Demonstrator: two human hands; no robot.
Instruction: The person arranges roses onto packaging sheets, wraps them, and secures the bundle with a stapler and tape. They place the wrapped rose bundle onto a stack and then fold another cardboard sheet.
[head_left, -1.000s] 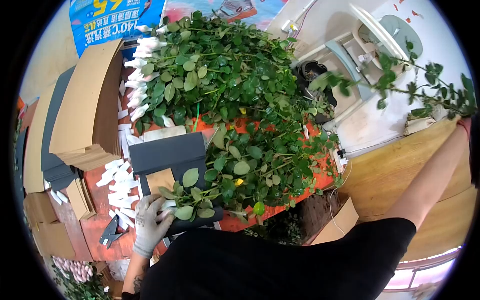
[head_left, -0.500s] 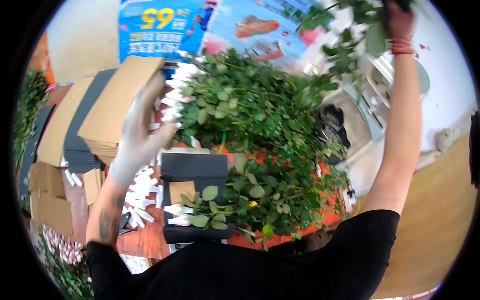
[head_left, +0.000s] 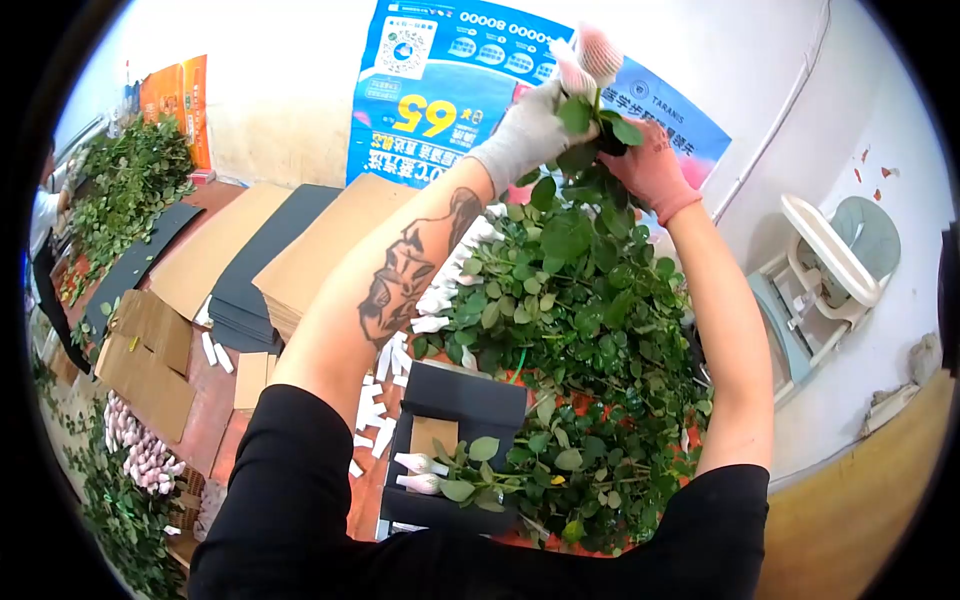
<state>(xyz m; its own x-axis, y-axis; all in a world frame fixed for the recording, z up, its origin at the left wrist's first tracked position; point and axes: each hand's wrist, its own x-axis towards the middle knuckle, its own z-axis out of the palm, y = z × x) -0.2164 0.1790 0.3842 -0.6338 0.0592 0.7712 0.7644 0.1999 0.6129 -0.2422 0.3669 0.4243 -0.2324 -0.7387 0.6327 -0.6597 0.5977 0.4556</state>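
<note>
Two pale pink roses (head_left: 598, 58) with netted buds are held up in front of the wall poster. My left hand (head_left: 528, 132), in a white glove, is closed around them just beneath the buds. My right hand (head_left: 652, 168), in a pink glove, grips their leafy stems from the other side; some of its fingers are hidden by leaves. Under both hands lies a large heap of leafy rose stems (head_left: 590, 290), white-wrapped buds along its left side. Nearer me, two roses (head_left: 422, 483) with white buds rest on a black cardboard sheet (head_left: 465, 388).
Stacks of brown cardboard (head_left: 330, 235) and black cardboard (head_left: 275, 250) stand left. White paper strips (head_left: 375, 410) lie scattered beside the black sheet. A high chair (head_left: 835, 265) is at right. More pink buds (head_left: 138, 445) sit lower left. Another person (head_left: 50, 215) stands far left.
My right hand has come from the upper right to the middle with the roses. The left hand has moved up and right and now closes on them. The view has shifted.
</note>
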